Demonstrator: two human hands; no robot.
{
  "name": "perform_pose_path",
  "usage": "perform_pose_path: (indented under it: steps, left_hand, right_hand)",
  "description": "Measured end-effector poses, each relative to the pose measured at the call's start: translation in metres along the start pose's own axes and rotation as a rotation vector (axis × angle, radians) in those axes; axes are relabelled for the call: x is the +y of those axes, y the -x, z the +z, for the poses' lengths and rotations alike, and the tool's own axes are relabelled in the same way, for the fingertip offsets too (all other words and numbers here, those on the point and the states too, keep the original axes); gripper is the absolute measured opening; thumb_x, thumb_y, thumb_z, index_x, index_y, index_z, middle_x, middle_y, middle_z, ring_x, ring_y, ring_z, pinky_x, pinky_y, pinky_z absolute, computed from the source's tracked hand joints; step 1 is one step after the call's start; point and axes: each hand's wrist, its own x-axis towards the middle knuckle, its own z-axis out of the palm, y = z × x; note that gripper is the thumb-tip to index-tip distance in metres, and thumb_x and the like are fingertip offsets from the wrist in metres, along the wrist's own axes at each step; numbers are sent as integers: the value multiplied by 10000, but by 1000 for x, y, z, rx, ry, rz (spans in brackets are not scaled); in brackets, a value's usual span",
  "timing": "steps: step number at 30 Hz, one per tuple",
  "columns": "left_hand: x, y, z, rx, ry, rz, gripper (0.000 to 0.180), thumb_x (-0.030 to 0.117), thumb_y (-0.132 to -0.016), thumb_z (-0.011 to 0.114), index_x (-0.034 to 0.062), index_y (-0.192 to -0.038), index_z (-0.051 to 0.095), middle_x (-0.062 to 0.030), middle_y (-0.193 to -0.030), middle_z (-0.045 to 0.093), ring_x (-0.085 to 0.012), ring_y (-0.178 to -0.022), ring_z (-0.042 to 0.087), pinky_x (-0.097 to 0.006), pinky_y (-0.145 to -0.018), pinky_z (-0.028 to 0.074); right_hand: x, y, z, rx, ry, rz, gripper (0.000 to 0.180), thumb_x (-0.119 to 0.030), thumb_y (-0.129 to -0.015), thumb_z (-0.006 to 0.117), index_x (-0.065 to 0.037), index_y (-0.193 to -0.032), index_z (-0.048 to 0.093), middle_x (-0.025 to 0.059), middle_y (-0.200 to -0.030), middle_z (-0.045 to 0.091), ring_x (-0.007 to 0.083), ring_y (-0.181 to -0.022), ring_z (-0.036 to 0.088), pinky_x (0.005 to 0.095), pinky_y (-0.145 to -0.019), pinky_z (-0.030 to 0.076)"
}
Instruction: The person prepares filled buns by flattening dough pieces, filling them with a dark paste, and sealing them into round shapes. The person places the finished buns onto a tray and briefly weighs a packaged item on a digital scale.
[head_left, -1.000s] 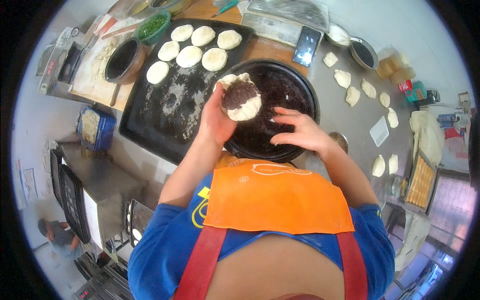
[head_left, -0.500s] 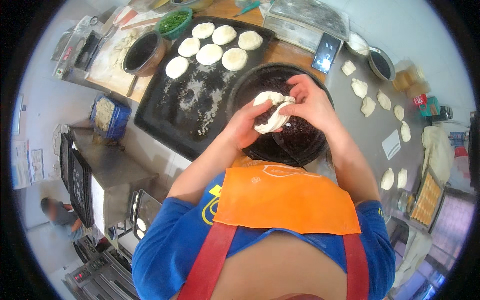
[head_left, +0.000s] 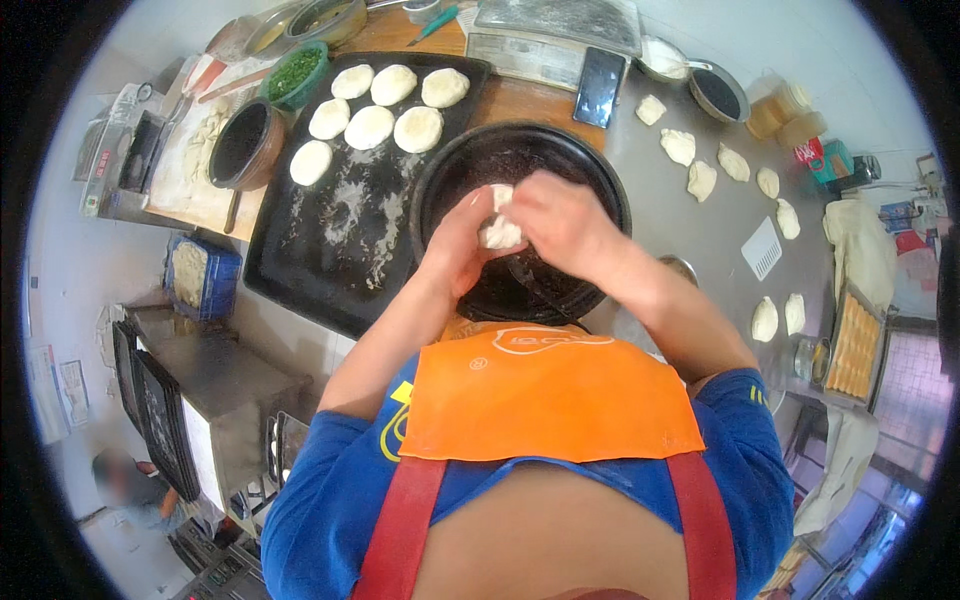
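Observation:
Above a round black pan [head_left: 590,290], both my hands work on one piece of white dough [head_left: 500,234]. My left hand [head_left: 458,242] cups it from the left side with fingers curled around it. My right hand [head_left: 565,222], slightly blurred, has its fingers closed on the dough's top edge and covers part of it. The dough looks gathered and bunched; no filling shows now. Left of the pan lies a black baking tray [head_left: 290,245], bearing several flat round dough pieces [head_left: 369,128] at its far end.
Several dough lumps [head_left: 702,181] and a white slotted scraper [head_left: 762,247] lie on the metal table at right. A phone [head_left: 598,90] leans near a scale [head_left: 550,55]. Bowls of chopped greens [head_left: 296,76] and dark contents [head_left: 240,140] stand left. A person [head_left: 140,490] is at far left.
The dough was spread open with dark filling showing; now its edges are drawn together and the filling is hidden. My right hand has moved in over it. The whole view has shifted somewhat.

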Motion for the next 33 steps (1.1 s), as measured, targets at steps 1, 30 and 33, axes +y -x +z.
perform_pose_path:
  steps: [1, 30, 33]
  left_hand:
    - [3, 1, 2, -22, -94, -3, 417, 408, -1029, 382, 103, -1259, 548, -36, -1177, 624, -168, -1039, 626, -380, -879, 523]
    - [-7, -11, 17, -66, 354, 30, 519, 478, -1020, 332, 50, -1172, 584, -97, -1120, 643, -242, -1026, 617, -403, -914, 484]
    - [-16, -9, 27, 3, 315, -3, 438, 436, -1022, 381, 68, -1123, 596, -63, -1039, 655, -215, -964, 636, -373, -847, 513]
  right_hand:
    - [4, -7, -6, 63, 26, 31, 318, -102, -751, 666, -76, -1066, 640, 86, -929, 561, 285, -839, 581, 369, -692, 524]
    - [-14, 5, -10, 27, -586, 681, 118, -64, -790, 705, -17, -896, 681, 72, -807, 665, 185, -718, 631, 314, -668, 505]
    - [-19, -3, -26, -83, -347, 573, 146, -136, -751, 697, -43, -848, 640, 117, -790, 624, 319, -766, 638, 400, -689, 504]
